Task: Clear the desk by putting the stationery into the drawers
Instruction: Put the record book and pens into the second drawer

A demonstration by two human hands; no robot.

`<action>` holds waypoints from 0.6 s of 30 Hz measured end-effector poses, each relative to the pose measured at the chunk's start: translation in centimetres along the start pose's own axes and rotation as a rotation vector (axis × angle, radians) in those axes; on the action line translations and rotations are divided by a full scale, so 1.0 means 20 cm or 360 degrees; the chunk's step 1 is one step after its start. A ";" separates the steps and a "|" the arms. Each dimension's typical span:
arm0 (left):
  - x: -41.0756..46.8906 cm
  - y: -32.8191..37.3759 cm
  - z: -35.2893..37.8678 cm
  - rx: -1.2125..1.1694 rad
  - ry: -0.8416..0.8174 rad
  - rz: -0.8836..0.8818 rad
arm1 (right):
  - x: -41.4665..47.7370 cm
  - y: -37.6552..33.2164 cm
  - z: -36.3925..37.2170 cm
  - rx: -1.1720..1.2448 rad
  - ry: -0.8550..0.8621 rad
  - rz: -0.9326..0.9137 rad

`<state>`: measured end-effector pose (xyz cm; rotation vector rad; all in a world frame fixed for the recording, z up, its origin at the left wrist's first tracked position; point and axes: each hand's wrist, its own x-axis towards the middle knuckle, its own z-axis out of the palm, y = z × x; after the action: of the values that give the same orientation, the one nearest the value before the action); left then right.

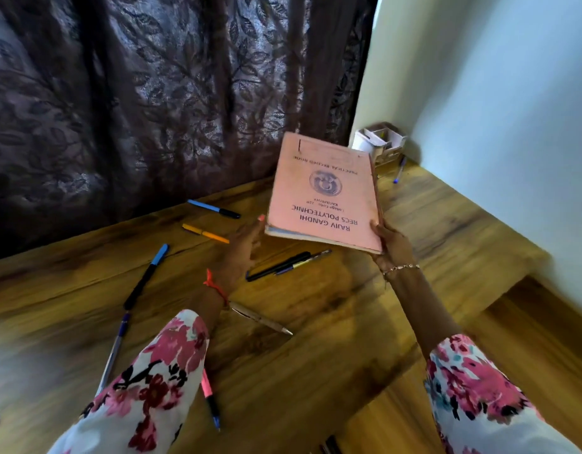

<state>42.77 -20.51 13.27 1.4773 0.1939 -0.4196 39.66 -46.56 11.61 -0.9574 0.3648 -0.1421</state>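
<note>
Book (322, 194) held off desk (315, 355), presumably for stowing; pinched at 5 o'clock by right hand (392, 244); touched at 7 o'clock by left hand (247, 244), curl hidden.

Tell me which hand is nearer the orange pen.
Left. The left hand is beside the tip of the orange pen, at one corner of the pink book; the right hand grips the book's other near corner, farther off.

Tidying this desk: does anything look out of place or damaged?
Pens lie scattered at odd angles across the desk, not in the organizer at the back corner. The pink record book in the right hand looks worn and smudged.
</note>
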 end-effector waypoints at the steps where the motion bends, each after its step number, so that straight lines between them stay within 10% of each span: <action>1: -0.01 0.01 0.05 -0.0152 -0.0077 -0.0083 | -0.07 -0.02 -0.03 0.0065 -0.0015 -0.0024; 7: -0.14 -0.02 0.31 -0.0702 -0.0758 -0.0236 | -0.54 -0.12 -0.31 0.0083 0.0116 -0.0109; 18: -0.40 -0.35 0.81 -0.0115 -0.1376 -0.0205 | -1.29 -0.14 -0.79 -0.0399 0.0570 -0.0044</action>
<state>30.62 -35.43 11.41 1.1026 -0.3838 -1.0984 9.99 -53.17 11.93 -1.1871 0.7113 -0.3003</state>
